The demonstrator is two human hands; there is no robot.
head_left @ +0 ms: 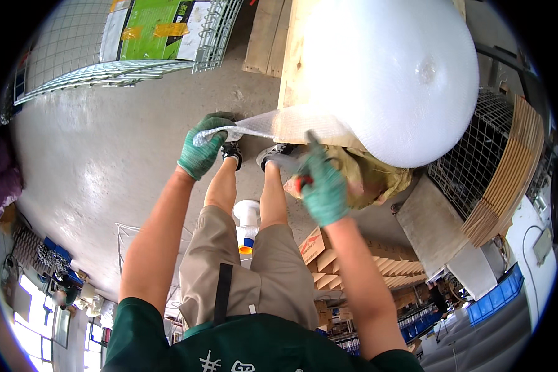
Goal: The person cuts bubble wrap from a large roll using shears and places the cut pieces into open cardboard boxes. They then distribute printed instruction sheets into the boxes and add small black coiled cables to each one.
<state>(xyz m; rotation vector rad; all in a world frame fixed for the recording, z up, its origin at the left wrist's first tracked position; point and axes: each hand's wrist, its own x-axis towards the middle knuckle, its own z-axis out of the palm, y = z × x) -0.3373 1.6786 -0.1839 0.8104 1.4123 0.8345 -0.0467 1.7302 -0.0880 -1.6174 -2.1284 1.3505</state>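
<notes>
The left hand (203,147), in a green knitted glove, was closed in a fist around the gathered free end of a sheet of bubble wrap (263,127), fingers curled tight over the bunched film. The sheet ran taut to the right to a large roll of bubble wrap (394,74), which rested on a wooden pallet (289,68) above a concrete floor (105,155). The right hand (323,186), gloved likewise, gripped scissors (291,164) with red handles, fingers wrapped through the handles; the blades lay at the lower edge of the sheet, just beside the roll, though whether they stood parted could not be told. A wire cage (477,161) stood right of the roll, and a second wire cage holding flattened cartons (149,37) stood well apart at upper left
</notes>
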